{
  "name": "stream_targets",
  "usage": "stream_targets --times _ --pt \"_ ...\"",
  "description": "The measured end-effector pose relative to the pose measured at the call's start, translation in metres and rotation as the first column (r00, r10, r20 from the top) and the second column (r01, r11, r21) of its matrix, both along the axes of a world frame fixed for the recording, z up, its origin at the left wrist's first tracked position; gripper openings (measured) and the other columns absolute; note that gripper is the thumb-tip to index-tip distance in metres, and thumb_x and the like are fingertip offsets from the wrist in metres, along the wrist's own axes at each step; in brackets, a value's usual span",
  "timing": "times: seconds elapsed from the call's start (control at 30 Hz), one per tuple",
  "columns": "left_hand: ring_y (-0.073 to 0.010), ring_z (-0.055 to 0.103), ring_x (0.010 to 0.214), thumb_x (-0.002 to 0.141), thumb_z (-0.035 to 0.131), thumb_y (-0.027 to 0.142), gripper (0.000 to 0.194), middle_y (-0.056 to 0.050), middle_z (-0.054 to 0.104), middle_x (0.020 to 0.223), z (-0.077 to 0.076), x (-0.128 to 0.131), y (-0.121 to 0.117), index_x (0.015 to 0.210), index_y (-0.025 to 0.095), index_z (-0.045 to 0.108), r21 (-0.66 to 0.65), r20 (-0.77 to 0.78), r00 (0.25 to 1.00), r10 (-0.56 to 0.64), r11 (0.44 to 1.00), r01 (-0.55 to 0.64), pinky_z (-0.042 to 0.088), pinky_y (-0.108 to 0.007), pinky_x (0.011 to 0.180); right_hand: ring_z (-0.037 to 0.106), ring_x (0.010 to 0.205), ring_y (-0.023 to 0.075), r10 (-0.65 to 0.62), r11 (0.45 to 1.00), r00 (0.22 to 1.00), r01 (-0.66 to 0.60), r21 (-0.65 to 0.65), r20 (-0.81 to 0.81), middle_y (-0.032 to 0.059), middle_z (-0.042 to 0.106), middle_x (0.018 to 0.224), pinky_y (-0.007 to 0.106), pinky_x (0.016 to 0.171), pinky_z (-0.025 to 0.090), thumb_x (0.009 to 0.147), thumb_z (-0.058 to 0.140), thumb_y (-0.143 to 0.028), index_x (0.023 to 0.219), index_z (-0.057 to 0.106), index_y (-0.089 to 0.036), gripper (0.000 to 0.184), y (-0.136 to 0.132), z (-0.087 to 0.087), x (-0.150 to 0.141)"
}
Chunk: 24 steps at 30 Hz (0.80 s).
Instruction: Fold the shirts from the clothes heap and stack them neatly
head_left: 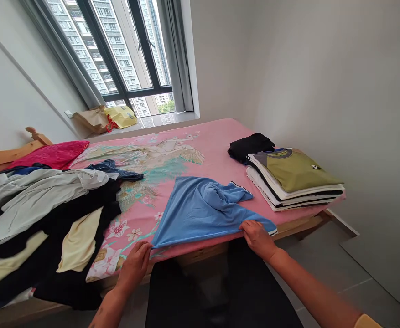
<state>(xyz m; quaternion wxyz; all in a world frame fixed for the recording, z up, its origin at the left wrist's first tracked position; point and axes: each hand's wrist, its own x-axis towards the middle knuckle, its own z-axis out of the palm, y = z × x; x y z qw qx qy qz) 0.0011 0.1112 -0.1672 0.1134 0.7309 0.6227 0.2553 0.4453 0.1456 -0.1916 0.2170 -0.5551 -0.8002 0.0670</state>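
A light blue T-shirt (196,214) lies near the front edge of the bed, its lower edge stretched between my hands. Its far part is bunched up in loose folds, and a dark-and-white trim shows on the sleeve edges. My left hand (138,260) pinches the near left corner of the shirt. At the right, my right hand (256,236) grips the near edge close to the sleeve. Both sets of fingers are closed on the fabric.
Folded clothes, an olive shirt (298,171) on top, are stacked at the right beside a folded black garment (249,146). Loose clothes (49,200) heap at the left by a red pillow (52,154). The pink bedsheet (216,136) covers the bed. Bags (121,117) stand on the windowsill.
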Motion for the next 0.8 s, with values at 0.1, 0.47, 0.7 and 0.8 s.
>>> stream_targets --times 0.1,0.47,0.7,0.8 --pt "-0.0223 0.060 0.094 0.087 0.044 0.032 0.023 -0.006 0.062 0.098 -0.002 -0.007 -0.019 0.093 0.024 0.064 -0.040 0.026 1.000 -0.007 0.999 0.008 0.048 -0.034 0.084 0.055 0.083 0.0222 0.019 1.000 1.000 -0.019 0.005 0.009 0.0039 0.060 0.083 0.034 0.074 0.040 0.079 0.039 -0.005 0.084 0.056 -0.021 0.024 -0.007 0.000 -0.004" --pt "-0.0173 0.063 0.084 0.085 0.044 0.026 0.025 -0.004 0.069 0.087 -0.005 0.017 0.037 0.092 0.020 0.067 -0.092 0.157 0.980 0.118 0.990 -0.105 0.047 -0.031 0.081 0.055 0.078 0.0222 0.052 0.997 0.998 -0.055 0.062 0.036 0.0060 0.059 0.079 0.035 0.071 0.043 0.077 0.038 -0.006 0.081 0.056 -0.018 0.022 0.005 -0.024 -0.001" --pt "-0.0124 0.059 0.061 0.084 0.040 0.020 0.023 0.000 0.066 0.072 -0.012 0.017 0.029 0.088 0.019 0.063 -0.123 0.188 0.972 0.144 0.985 -0.122 0.047 -0.024 0.063 0.057 0.079 0.0229 0.062 0.996 0.998 -0.063 0.056 0.034 0.0064 0.060 0.080 0.038 0.073 0.046 0.077 0.038 -0.008 0.083 0.059 -0.017 0.023 0.005 -0.047 0.000" --pt "-0.0133 0.061 0.067 0.083 0.039 0.017 0.025 -0.001 0.067 0.076 -0.011 0.017 0.025 0.089 0.018 0.063 -0.127 0.181 0.977 0.117 0.987 -0.095 0.049 -0.025 0.066 0.057 0.079 0.0226 0.058 0.997 0.997 -0.061 0.056 0.047 0.0066 0.060 0.081 0.037 0.074 0.046 0.077 0.038 -0.007 0.084 0.060 -0.017 0.024 0.006 -0.051 0.000"
